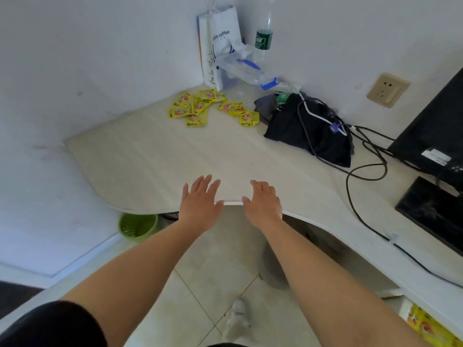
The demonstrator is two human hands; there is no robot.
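Both my arms reach forward over the front edge of a pale corner desk [155,156]. My left hand [200,201] is held palm down with straight, spread fingers over the desk edge and holds nothing. Beside it, my right hand [264,202] is also palm down with relaxed fingers and is empty. Whether the palms touch the desktop I cannot tell. Several yellow snack packets [200,107] lie scattered near the far corner, well beyond both hands.
A white paper coffee bag [223,36], a green-labelled bottle [263,38] and crumpled clear plastic [244,66] fill the corner. A dark cloth bundle [300,126] with cables lies right of the packets. A black monitor [433,136] stands at right. A green bin [137,226] sits below the desk.
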